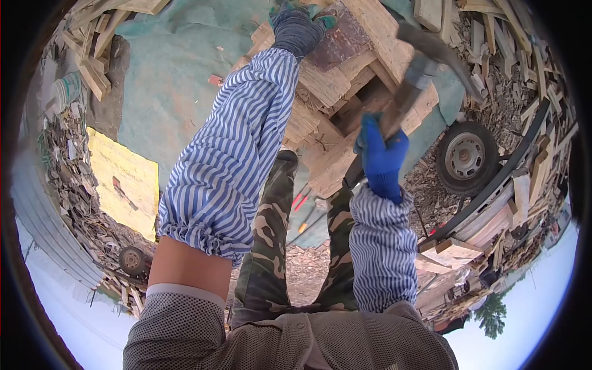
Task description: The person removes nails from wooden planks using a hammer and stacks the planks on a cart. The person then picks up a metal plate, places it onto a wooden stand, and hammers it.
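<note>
My right hand (385, 157), in a blue glove, is closed around the wooden handle of a claw hammer (418, 74). The hammer is raised over the right side of a wooden frame (351, 139), its head slightly blurred. At the top edge of the view, my left hand (298, 29) wears a grey glove with green fingertips. It is at the far end of the frame, beside a dark reddish-brown panel (341, 38). Its fingers are mostly hidden, so I cannot see whether they grip anything. Striped sleeves cover both forearms.
A green sheet (166, 80) lies under the frame. Red-handled and yellow-handled tools (302, 227) lie between my legs. Wood scraps are heaped on both sides. At right stands a wheel (467, 158); at left are a yellow board (123, 179) and a bucket (66, 91).
</note>
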Action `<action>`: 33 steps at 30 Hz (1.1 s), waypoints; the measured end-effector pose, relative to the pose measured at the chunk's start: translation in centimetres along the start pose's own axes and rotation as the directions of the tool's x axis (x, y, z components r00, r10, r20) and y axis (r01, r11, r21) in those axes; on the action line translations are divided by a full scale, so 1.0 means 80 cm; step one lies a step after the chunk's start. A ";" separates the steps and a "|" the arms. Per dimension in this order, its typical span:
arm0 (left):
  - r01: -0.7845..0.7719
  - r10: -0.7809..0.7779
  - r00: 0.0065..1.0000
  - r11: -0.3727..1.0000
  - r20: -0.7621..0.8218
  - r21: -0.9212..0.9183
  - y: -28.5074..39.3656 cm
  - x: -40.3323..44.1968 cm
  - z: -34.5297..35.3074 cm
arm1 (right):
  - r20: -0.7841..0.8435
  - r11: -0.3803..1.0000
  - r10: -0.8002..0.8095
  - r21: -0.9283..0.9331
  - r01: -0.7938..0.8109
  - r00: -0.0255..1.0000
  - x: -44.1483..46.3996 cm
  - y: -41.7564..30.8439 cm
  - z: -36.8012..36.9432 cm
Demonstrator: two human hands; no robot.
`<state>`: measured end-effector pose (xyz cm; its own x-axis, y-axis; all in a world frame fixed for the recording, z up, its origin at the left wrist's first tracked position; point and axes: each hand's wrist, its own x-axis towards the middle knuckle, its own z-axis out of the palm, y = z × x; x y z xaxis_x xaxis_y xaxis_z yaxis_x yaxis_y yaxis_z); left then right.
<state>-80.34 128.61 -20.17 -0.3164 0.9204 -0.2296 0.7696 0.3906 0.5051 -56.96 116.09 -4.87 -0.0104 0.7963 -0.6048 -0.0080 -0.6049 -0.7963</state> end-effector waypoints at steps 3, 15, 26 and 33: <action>-0.039 0.034 0.990 0.999 -0.133 -0.033 -0.007 0.000 0.021 | 0.004 0.961 0.262 -0.088 -0.261 0.965 0.013 -0.003 -0.006; -0.216 0.230 0.907 0.973 -0.353 0.081 -0.005 -0.004 0.020 | 0.013 0.972 0.219 -0.087 -0.217 0.976 0.016 -0.013 0.014; -0.040 0.037 0.985 0.999 -0.170 -0.015 0.010 -0.017 0.011 | 0.019 0.952 0.241 -0.200 -0.233 0.970 -0.037 0.069 0.013; 0.135 -0.157 0.975 0.981 -0.158 -0.137 -0.004 0.009 0.021 | -0.099 0.996 0.085 -0.005 -0.086 0.991 -0.066 -0.024 0.011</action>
<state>-79.91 129.10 -21.92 -0.5169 0.8388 -0.1711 0.6365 0.5102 0.5785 -57.77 113.08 -0.13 0.0884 0.7385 -0.6685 -0.0017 -0.6710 -0.7415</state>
